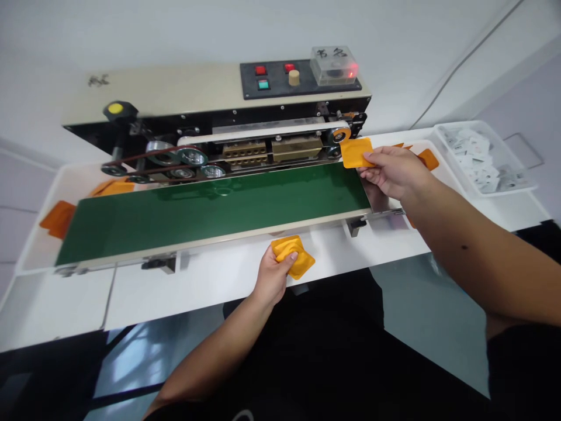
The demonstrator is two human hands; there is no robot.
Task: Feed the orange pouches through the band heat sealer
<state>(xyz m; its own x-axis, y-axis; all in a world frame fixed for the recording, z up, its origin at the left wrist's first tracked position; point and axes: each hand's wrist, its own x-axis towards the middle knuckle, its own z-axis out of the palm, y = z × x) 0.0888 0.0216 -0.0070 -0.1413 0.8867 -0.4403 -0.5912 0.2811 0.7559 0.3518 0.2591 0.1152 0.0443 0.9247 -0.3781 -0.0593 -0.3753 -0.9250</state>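
A band sealing machine point(219, 93) with a green conveyor belt point(210, 210) stands on a white table. My right hand point(394, 171) pinches an orange pouch point(356, 152) and holds it at the belt's right end, against the sealer's intake wheel point(338, 135). My left hand point(272, 276) is closed on a small stack of orange pouches point(293, 255) near the table's front edge, in front of the belt.
More orange pouches lie at the belt's left end point(59, 217) and behind my right hand point(427, 158). A white tray point(521, 187) at the right holds several small white packets point(475, 161). The control panel point(298, 79) has red and green buttons.
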